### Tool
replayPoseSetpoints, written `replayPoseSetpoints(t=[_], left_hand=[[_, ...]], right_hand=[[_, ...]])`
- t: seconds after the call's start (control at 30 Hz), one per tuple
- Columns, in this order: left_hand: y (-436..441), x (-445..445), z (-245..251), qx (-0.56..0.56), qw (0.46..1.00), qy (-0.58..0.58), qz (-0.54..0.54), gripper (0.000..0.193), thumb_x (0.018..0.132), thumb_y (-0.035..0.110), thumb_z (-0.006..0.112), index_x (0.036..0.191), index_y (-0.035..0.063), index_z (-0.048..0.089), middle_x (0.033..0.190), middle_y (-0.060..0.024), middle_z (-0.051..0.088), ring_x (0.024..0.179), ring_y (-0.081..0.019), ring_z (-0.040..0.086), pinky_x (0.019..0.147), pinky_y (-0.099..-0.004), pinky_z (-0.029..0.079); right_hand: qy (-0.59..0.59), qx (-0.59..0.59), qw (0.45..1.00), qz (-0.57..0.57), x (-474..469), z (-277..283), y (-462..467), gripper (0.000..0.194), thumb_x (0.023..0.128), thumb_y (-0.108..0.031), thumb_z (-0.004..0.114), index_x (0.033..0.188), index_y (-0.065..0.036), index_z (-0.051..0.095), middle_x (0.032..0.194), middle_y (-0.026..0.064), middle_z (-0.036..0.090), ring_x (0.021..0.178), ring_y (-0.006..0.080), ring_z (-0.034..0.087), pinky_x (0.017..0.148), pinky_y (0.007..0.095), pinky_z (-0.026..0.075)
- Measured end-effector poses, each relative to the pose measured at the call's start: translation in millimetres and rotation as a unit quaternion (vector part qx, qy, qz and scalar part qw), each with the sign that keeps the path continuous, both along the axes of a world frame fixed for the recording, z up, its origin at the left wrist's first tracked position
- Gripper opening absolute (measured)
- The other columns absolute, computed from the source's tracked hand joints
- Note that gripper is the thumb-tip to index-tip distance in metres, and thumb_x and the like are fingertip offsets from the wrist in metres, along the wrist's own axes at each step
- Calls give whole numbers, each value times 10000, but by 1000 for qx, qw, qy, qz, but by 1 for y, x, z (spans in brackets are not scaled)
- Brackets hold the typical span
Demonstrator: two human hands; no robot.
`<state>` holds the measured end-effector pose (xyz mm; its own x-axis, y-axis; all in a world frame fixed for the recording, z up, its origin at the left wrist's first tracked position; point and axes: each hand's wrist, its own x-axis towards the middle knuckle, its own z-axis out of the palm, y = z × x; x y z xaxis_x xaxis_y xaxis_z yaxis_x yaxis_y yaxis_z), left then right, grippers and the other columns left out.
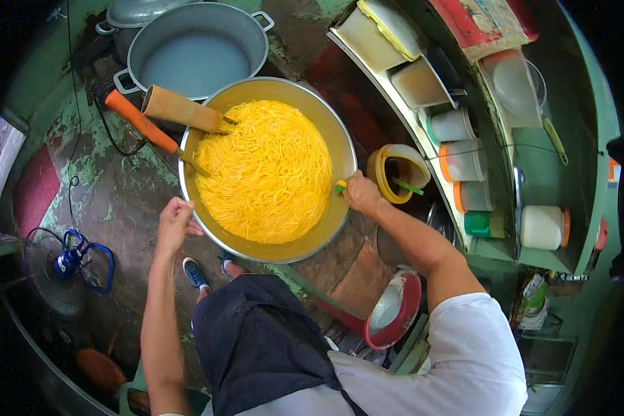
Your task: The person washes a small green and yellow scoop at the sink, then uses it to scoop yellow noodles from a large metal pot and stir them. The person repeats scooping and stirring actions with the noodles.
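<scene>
A large metal pot [270,252] stands before me, filled with yellow noodles [265,171]. At its near left rim is my left hand [176,222], its curled fingers against the outside of the pot. My right hand [363,192] is at the right rim, closed on a small green-and-yellow piece [340,186] that pokes out inside the wall; what it is cannot be made out. Two utensils lean on the far left rim, one with an orange handle [140,120], the other with a thick wooden handle [179,108]. Their lower ends reach into the noodles.
Behind stands a wide pot [135,57] with cloudy liquid [195,62]. To the right are a yellow-rimmed bucket [378,174] and green shelving [546,161] with several plastic containers [463,156]. A red basin [413,312] is near my right side. A fan [57,275] stands left.
</scene>
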<state>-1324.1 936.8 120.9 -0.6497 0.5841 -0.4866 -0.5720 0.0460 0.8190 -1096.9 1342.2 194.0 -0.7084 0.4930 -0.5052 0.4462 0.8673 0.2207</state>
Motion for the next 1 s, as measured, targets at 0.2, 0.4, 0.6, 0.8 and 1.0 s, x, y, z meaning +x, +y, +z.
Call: replayPoseSetpoints(t=[0.2, 0.4, 0.6, 0.8, 1.0], left_hand=[[-17, 56, -12, 62, 996, -57, 28, 201, 994, 198, 534, 878, 52, 458, 731, -99, 606, 604, -182, 655, 555, -297, 591], [-24, 124, -20, 113, 985, -133, 0, 214, 986, 236, 556, 939, 41, 482, 885, -153, 651, 787, -256, 700, 699, -355, 598], [-45, 135, -16, 49, 984, -126, -116, 430, 928, 351, 647, 1162, 19, 505, 1150, -164, 614, 1096, -255, 620, 872, -366, 520], [-88, 69, 14, -1, 975, 218, -42, 1054, 713, 244, 859, 1494, 15, 189, 1525, -183, 268, 1370, -306, 353, 1125, -440, 319], [-57, 27, 57, 149, 917, 370, -7, 1197, 663, 301, 882, 1512, 24, 84, 1559, -167, 194, 1424, -298, 279, 1177, -452, 233]], right_hand=[[110, -22, 976, -189, 50, -12, -106, 428, 858, -308, 548, 1012, 80, 640, 1077, 335, 575, 965, 491, 619, 849, 525, 517], [169, -53, 949, -259, 58, -16, -205, 378, 855, -257, 567, 950, 100, 649, 916, 334, 640, 890, 449, 657, 783, 492, 533], [324, -150, 864, -356, 38, -21, -309, 349, 849, -204, 572, 1122, 5, 629, 1053, 268, 622, 1042, 431, 551, 927, 482, 443], [521, -118, 790, -302, 36, -30, -340, 308, 823, -26, 558, 1122, -32, 633, 991, 202, 616, 992, 369, 515, 898, 426, 417], [528, -127, 786, -294, 44, -43, -328, 295, 831, 3, 554, 1116, -21, 631, 967, 197, 555, 971, 357, 522, 875, 410, 429]])
